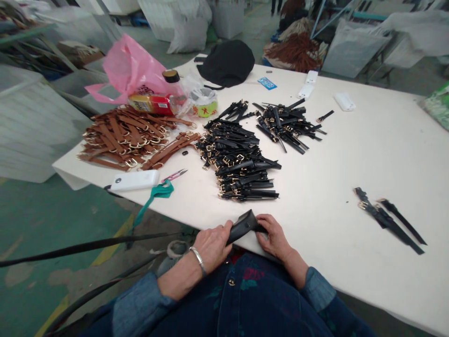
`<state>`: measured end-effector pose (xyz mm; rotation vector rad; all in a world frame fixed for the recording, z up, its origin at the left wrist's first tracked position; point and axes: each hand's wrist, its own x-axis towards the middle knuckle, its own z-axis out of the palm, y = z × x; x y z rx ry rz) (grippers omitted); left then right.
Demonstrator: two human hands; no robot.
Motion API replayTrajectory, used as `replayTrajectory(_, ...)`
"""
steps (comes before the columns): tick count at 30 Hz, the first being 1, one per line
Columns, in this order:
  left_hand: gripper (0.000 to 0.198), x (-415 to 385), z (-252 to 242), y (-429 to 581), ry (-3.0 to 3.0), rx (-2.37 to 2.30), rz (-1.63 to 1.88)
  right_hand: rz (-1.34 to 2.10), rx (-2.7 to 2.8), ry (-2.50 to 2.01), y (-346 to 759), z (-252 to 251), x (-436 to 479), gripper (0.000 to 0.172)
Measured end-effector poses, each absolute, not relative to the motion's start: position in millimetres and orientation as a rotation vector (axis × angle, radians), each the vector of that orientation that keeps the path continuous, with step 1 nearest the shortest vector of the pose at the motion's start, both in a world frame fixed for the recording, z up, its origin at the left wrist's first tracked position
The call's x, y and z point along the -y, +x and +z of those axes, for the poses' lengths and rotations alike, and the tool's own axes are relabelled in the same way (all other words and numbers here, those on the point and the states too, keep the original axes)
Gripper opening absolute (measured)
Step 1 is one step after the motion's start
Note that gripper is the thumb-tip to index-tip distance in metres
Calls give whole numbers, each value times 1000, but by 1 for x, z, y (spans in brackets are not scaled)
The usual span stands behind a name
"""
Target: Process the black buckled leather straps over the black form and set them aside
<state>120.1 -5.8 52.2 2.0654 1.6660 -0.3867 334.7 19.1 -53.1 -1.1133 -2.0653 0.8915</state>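
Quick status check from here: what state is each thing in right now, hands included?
Left hand, gripping the black leather strap
Right hand, gripping the same strap's other end
Black buckled straps, heaped loosely
Brown buckled straps, heaped loosely
Pink-handled snips, lying on the white table
Pink plastic bag, crumpled

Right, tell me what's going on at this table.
A person grips a black strap at the table's edge, with the left hand and right hand on either side of it. Piles of black buckled straps and brown buckled straps lie on the white table, with a few more black straps off to the right.
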Motion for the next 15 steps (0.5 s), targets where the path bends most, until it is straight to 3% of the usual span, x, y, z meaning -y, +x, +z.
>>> replayTrajectory(7,26,14,59,84,1946,-1769,-419,810,2068,-1224,328,-56,-15,29)
replayTrajectory(15,28,19,53,83,1866,-1785,-397,494,2280,-1225,312,-57,-15,21)
